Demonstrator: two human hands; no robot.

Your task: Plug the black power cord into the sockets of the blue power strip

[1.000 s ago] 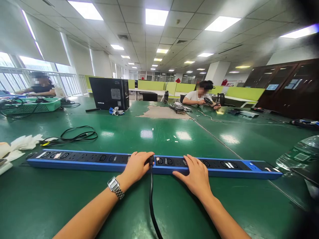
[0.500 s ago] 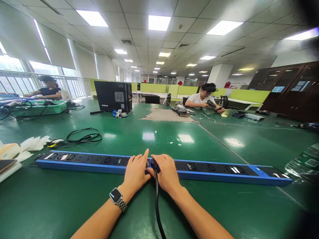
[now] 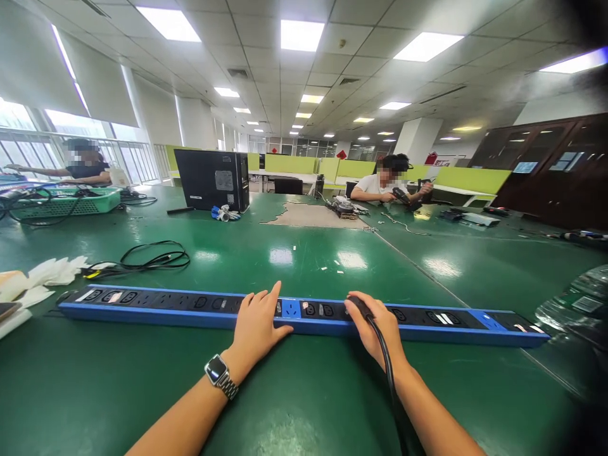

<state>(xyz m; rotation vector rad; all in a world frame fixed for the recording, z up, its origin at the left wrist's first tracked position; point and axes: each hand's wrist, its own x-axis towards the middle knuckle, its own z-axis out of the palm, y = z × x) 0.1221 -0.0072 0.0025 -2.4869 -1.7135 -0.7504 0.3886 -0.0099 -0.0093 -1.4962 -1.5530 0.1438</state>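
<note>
A long blue-and-black power strip (image 3: 199, 318) lies across the green table in front of me. My left hand (image 3: 258, 326) grips it left of the middle, fingers over the far edge and thumb stretched along the near blue side. Just right of that hand a blue socket (image 3: 291, 309) shows on the strip. My right hand (image 3: 380, 326) is closed around a black power plug (image 3: 360, 305) over the strip's right half. The plug's thick black cable (image 3: 390, 380) runs down toward me. Whether the plug sits in a socket is hidden by my fingers.
A coiled black cable (image 3: 159, 258) and white gloves (image 3: 57, 272) lie at left, a plastic bottle (image 3: 582, 307) at right. Farther back stand a computer case (image 3: 209, 180) and a green basket (image 3: 90, 201). Two people sit across the table.
My right hand has moved right along the strip with the plug, away from the blue socket, which now shows. My left hand has stayed on the strip, its thumb now spread along the near side.
</note>
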